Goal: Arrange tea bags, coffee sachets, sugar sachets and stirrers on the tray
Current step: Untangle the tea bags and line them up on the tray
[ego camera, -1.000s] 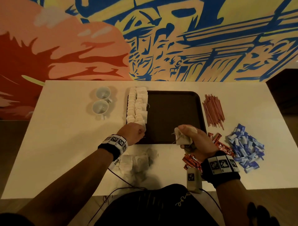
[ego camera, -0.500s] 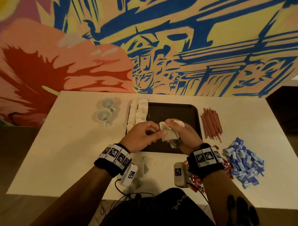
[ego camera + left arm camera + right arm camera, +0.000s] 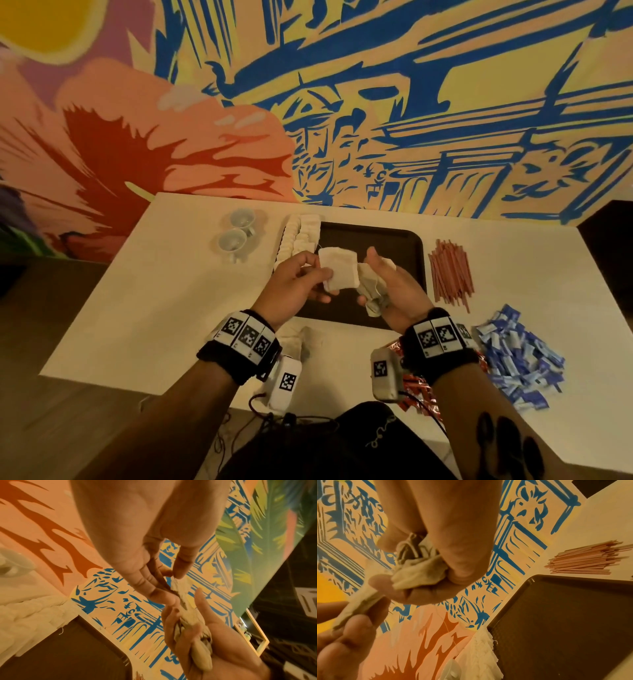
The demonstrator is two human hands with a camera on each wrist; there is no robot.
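Observation:
Above the dark tray (image 3: 387, 240) my left hand (image 3: 301, 281) pinches one flat white tea bag (image 3: 339, 272) between thumb and fingers. My right hand (image 3: 390, 287) clutches a bunch of tea bags (image 3: 371, 291) in its curled fingers; the right wrist view shows that crumpled bunch (image 3: 419, 566) in the fist. Rows of tea bags (image 3: 301, 236) line the tray's left side. Red-brown stirrers (image 3: 450, 270) lie right of the tray, blue sugar sachets (image 3: 520, 356) further right and nearer. Red coffee sachets (image 3: 416, 383) lie under my right wrist.
Two white cups (image 3: 236, 229) stand left of the tray on the white table (image 3: 144, 308). A few loose tea bags (image 3: 294, 339) lie at the front edge, partly hidden by my left wrist. A painted wall rises behind the table.
My left hand left the tea bag rows, came to the right hand and took one tea bag out of its bunch. Both hands rose above the tray.

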